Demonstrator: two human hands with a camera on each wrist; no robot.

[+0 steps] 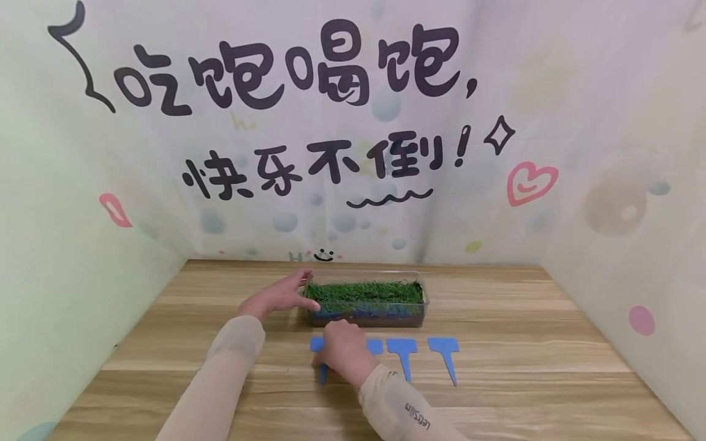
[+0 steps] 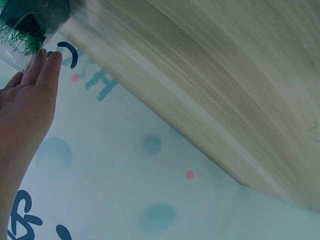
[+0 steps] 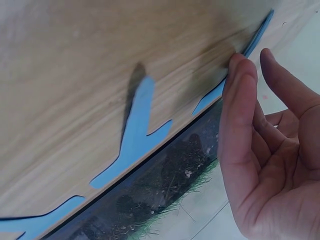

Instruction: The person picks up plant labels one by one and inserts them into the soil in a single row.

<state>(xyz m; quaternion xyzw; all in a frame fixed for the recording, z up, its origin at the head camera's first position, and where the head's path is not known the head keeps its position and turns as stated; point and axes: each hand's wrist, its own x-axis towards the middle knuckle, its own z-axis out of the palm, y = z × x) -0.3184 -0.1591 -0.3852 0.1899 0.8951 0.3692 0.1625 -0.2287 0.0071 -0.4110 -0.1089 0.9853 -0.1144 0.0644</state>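
A clear plastic box [image 1: 366, 318] with green artificial grass [image 1: 364, 293] stands on the table. My left hand [image 1: 281, 294] lies at its left end, thumb at the front corner and straight fingers along the back. In the left wrist view, those fingers [image 2: 42, 70] reach the box's corner. In front of the box lie several blue T-shaped plant labels [image 1: 444, 346]. Over the left ones is my right hand [image 1: 347, 349], partly hiding them. In the right wrist view, its thumb and bent fingers [image 3: 240, 100] stand apart, fingertips right beside a blue label's stem [image 3: 260, 32].
The box and labels rest on a wood-grain table [image 1: 524, 343]. A white printed curtain [image 1: 353, 233] hangs behind the table's back edge and encloses both sides.
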